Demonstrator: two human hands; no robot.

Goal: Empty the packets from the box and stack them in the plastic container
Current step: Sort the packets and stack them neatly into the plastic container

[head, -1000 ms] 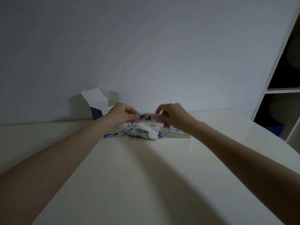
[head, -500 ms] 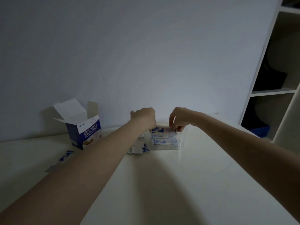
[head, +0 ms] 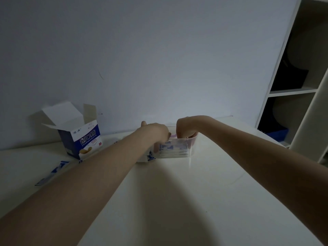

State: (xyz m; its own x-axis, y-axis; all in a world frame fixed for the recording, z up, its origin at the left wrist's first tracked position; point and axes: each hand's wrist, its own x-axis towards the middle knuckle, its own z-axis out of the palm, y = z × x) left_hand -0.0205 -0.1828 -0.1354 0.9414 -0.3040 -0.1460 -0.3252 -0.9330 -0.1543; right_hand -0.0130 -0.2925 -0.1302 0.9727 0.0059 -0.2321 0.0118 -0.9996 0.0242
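Observation:
A clear plastic container (head: 193, 149) stands on the white table (head: 177, 201) near the wall, with a stack of blue-and-white packets (head: 174, 150) inside. My left hand (head: 157, 132) and my right hand (head: 184, 127) both reach down into it, one at each end. Their curled fingers hold a packet low over the stack, and the fingertips show through the wall. The open blue-and-white box (head: 83, 139) stands upright at the left with its flaps up. A few loose packets (head: 147, 158) lie against the container's left side, partly hidden by my left forearm.
Two loose packets (head: 59, 166) lie on the table to the left, in front of the box. A white shelf unit (head: 301, 89) stands at the right, past the table's edge. The wall runs close behind the container.
Both hands have come down from above the container's rim into it, bringing the packet onto the stack. The view has shifted slightly, and the box has not moved.

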